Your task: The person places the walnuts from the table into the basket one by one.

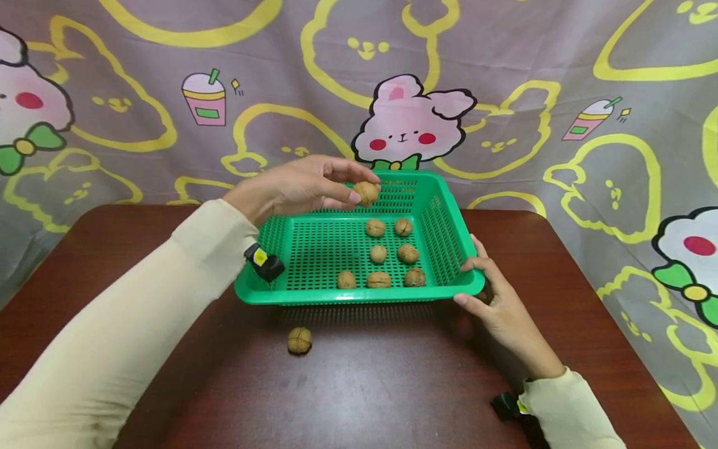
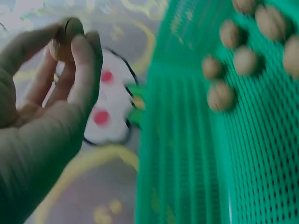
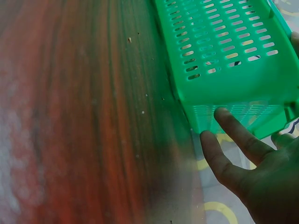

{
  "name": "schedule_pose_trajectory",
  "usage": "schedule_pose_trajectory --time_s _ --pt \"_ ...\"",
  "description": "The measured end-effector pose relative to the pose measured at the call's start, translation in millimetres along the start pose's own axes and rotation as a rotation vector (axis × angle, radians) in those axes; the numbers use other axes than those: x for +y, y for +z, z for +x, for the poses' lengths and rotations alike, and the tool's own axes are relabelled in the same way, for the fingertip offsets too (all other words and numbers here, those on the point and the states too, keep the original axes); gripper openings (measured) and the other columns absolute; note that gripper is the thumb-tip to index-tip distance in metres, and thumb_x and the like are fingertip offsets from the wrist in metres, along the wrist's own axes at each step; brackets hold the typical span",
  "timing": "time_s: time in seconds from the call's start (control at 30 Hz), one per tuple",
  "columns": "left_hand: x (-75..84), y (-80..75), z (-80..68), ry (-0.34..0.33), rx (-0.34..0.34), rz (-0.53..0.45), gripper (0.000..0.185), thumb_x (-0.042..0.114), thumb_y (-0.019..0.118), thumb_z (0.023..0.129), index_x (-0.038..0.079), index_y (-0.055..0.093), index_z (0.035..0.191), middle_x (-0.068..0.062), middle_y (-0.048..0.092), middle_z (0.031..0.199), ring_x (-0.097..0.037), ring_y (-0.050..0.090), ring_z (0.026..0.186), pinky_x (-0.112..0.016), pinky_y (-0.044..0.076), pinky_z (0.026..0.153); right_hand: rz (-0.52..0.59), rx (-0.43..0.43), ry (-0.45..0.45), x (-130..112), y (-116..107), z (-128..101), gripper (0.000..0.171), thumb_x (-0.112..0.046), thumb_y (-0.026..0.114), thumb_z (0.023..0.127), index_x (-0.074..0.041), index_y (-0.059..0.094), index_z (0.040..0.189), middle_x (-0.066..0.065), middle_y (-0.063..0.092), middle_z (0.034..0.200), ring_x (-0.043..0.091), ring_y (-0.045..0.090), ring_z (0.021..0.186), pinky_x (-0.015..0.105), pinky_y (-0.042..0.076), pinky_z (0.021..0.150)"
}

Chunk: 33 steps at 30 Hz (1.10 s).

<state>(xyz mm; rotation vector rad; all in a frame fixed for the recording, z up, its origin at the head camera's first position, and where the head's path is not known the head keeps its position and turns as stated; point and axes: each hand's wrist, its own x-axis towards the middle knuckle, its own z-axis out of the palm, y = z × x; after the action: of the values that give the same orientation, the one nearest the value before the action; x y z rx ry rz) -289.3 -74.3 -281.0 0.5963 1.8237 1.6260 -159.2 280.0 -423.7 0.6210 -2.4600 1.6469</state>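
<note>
Between thumb and fingertips, my left hand point(image 1: 305, 184) pinches a walnut point(image 1: 367, 193) above the back part of a green plastic basket point(image 1: 359, 294). The left wrist view shows this hand point(image 2: 46, 107) raised beside the basket wall, the walnut point(image 2: 63, 49) at its fingertips. At the front right corner, my right hand point(image 1: 499, 299) grips the basket's rim, thumb in front and index finger over the edge. Its other fingers point(image 3: 219, 161) reach along the outside of the wall in the right wrist view. Several walnuts point(image 1: 379, 280) lie on the basket floor, mostly in its right half.
One walnut point(image 1: 299, 340) lies on the dark brown table point(image 1: 359, 386) in front of the basket. Behind the table hangs a cartoon-printed cloth point(image 1: 314, 75). Each wrist carries a small black camera, one of them the left wrist camera point(image 1: 266, 263).
</note>
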Motion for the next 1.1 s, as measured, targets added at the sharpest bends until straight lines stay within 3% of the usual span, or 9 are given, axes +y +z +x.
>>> schedule_pose_trajectory --time_s 0.17,0.37,0.57,0.7,0.9,1.1 --pt "-16.8 -22.4 24.1 -0.086 -0.036 0.059 0.044 -0.006 0.064 0.097 0.000 0.058 0.141 -0.008 0.061 0.139 -0.020 0.062 0.117 -0.031 0.056 0.103 -0.008 0.004 0.003 1.0 0.4 0.1 0.039 0.010 0.064 0.097 0.003 0.043 0.128 0.015 0.006 0.176 0.003 0.048 0.134 0.013 0.054 0.089" --pt "-31.9 -34.7 44.7 -0.192 -0.117 0.193 0.041 -0.003 0.065 0.100 0.001 0.059 0.140 -0.010 0.056 0.142 -0.029 0.064 0.124 -0.047 0.044 0.119 -0.024 0.013 0.010 1.8 -0.1 1.1 0.039 0.009 0.065 0.096 0.000 0.044 0.129 0.014 0.007 0.177 0.003 0.050 0.131 0.013 0.054 0.087" --pt "-49.2 -31.9 57.4 -0.322 -0.179 0.306 0.041 -0.003 0.066 0.100 0.001 0.061 0.140 -0.010 0.053 0.147 -0.024 0.067 0.119 -0.046 0.048 0.116 -0.031 0.015 0.014 1.9 0.6 2.9 0.040 0.009 0.065 0.096 0.000 0.044 0.129 0.011 0.008 0.177 0.003 0.050 0.130 0.014 0.055 0.087" --pt "-62.7 -27.0 62.7 -0.396 -0.201 0.361 0.038 -0.006 0.066 0.098 0.000 0.064 0.136 -0.008 0.058 0.138 -0.017 0.066 0.110 -0.039 0.055 0.108 -0.033 0.013 0.020 1.9 0.9 4.6 0.040 0.008 0.066 0.096 0.001 0.044 0.129 0.010 0.008 0.177 0.002 0.051 0.129 0.014 0.055 0.086" --pt "-75.5 -21.3 69.1 -0.433 -0.214 0.433 0.033 -0.006 0.069 0.096 0.002 0.069 0.128 -0.003 0.063 0.118 -0.013 0.061 0.104 -0.028 0.059 0.093 -0.029 0.014 0.024 3.1 1.5 5.7 0.040 0.008 0.066 0.097 0.002 0.043 0.129 0.012 0.007 0.177 0.001 0.051 0.129 0.014 0.055 0.086" --pt "-75.5 -21.0 67.7 -0.448 -0.204 0.435 0.034 -0.008 0.068 0.096 0.002 0.069 0.129 -0.010 0.057 0.134 -0.018 0.062 0.112 -0.033 0.060 0.097 -0.020 0.014 0.023 2.9 1.8 6.2 0.040 0.009 0.066 0.096 0.002 0.044 0.128 0.011 0.008 0.177 0.002 0.051 0.130 0.014 0.055 0.086"
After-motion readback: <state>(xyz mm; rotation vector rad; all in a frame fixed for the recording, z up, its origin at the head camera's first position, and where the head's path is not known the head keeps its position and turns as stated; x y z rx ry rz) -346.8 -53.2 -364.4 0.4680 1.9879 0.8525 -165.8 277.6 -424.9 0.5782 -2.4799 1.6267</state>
